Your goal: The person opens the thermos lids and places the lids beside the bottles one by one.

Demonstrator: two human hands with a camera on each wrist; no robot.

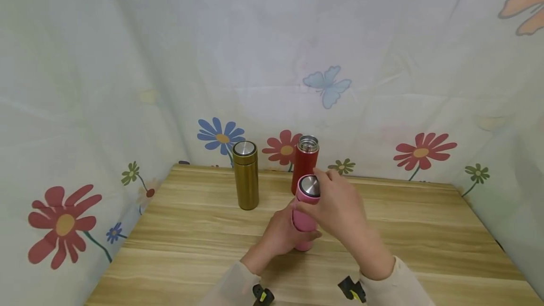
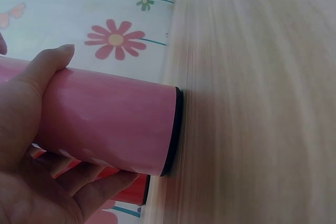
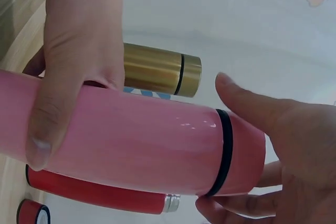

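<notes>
A pink thermos bottle (image 1: 305, 221) with a steel-topped lid (image 1: 310, 186) stands on the wooden table. My left hand (image 1: 282, 233) grips its body, thumb on one side and fingers around the other. In the right wrist view, my right hand (image 3: 299, 140) is spread around the pink lid (image 3: 248, 153). Its straight thumb stands a little apart from the lid, while its fingertips lie right at the far side, near the black ring. Behind the pink bottle stands a red thermos bottle (image 1: 304, 162), lidless, its bare steel mouth showing.
A gold thermos bottle (image 1: 246, 178) with its lid on stands upright at the back left of the table (image 1: 187, 230). Beside the red bottle lies a red lid (image 3: 33, 212), seen only in the right wrist view. A flower-printed curtain (image 1: 365, 122) surrounds the table.
</notes>
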